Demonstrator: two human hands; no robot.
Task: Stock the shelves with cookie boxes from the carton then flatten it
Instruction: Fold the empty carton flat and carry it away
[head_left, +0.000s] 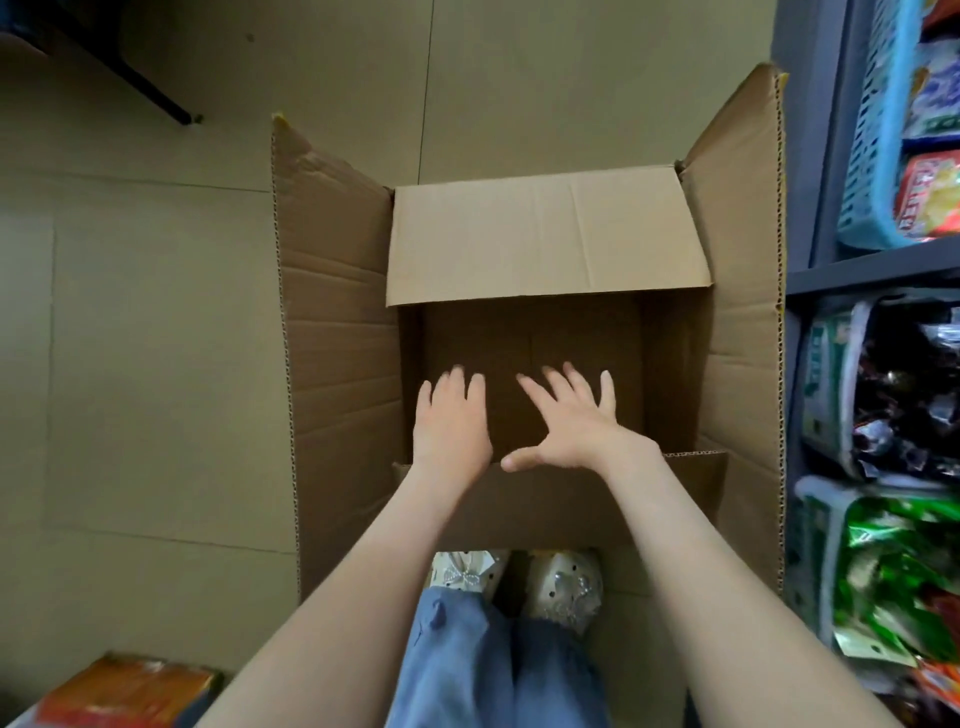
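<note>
Far left, low corner: an orange packet (124, 693), blurred, and we cannot read its print. Upper left: a dark furniture leg (156, 88) stands on the beige floor (156, 322). The carton (670, 364) sits upright on this floor, straight ahead of the person's pale shoes (563, 590) and blue jeans (457, 670), with its right side just beside the shelves (872, 267). We note all four top flaps open. The left flap (332, 338) stands up and outward, the far flap (545, 239) leans in over the opening, and the near flap (545, 512) folds out toward the feet, with both forearms passing over it. Inside the carton we see only its dark brown bottom and walls. The left hand (452, 423) reaches down into the opening with fingers straight and close together, holding nothing. Just beside it, apart, the right hand (571, 423) is spread wide, thumb out toward the left hand, also holding nothing. We cannot tell whether either palm touches the bottom. The right flap (743, 312) rises tall next to the shelving. On the shelves: a blue basket (878, 156) of bright snack packs on top, a basket of dark wrapped sweets (914, 395) below, and green packets (914, 566) lowest.
</note>
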